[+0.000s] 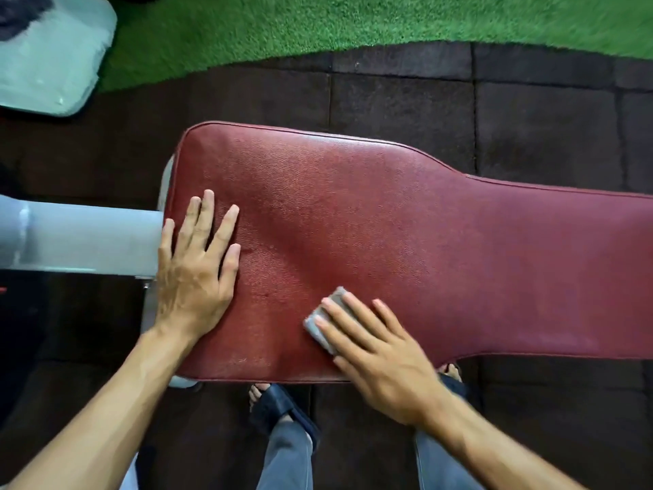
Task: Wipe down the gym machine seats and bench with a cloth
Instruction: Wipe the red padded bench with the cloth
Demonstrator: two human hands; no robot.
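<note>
Cloth (318,313), small, grey, soft and light, lies near the 6 o'clock edge of the firm, smooth red counter (388,224), pressed under the right hand (381,358), whose straight fingers (349,321) are spread, so pushing from on top looks best, while the left hand (198,270) rests flat at 9 o'clock.

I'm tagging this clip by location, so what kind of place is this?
Most likely a gym. A padded red vinyl bench on a grey metal frame stands over dark rubber floor tiles, with green artificial turf beyond them.
</note>
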